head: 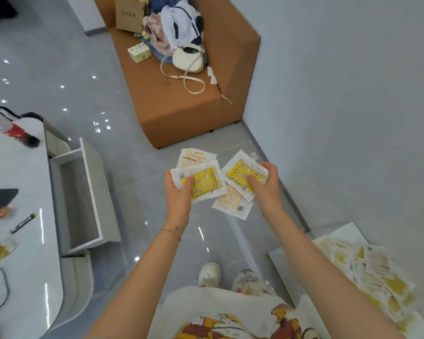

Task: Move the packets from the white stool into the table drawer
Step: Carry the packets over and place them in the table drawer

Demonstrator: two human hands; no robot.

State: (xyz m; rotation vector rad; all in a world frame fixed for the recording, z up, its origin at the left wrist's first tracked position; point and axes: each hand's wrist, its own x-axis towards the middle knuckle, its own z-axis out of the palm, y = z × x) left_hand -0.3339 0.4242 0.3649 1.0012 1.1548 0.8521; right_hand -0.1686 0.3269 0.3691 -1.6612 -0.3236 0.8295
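Above the grey floor, between the open drawer (pixel 78 199) on the left and the white stool (pixel 345 232) on the near right, two small fans of packets are held. The left packets (pixel 206 184) are gripped by the left hand (pixel 179 189), and the right packets (pixel 242 174) are gripped by the right hand (pixel 264 184). Each front packet is a white, almost square pouch with a yellow pad seen inside, printed with stars and moons. The long axes of the pads lie roughly left to right, slightly tilted. The back packets are turned with the printed side up. A heading in Chinese characters is seen on the far one, not clearly readable, and a barcode on the near one. A pile of packets (pixel 377 272) lies on the stool. The drawer is pulled out from the white worktop (pixel 22 192).
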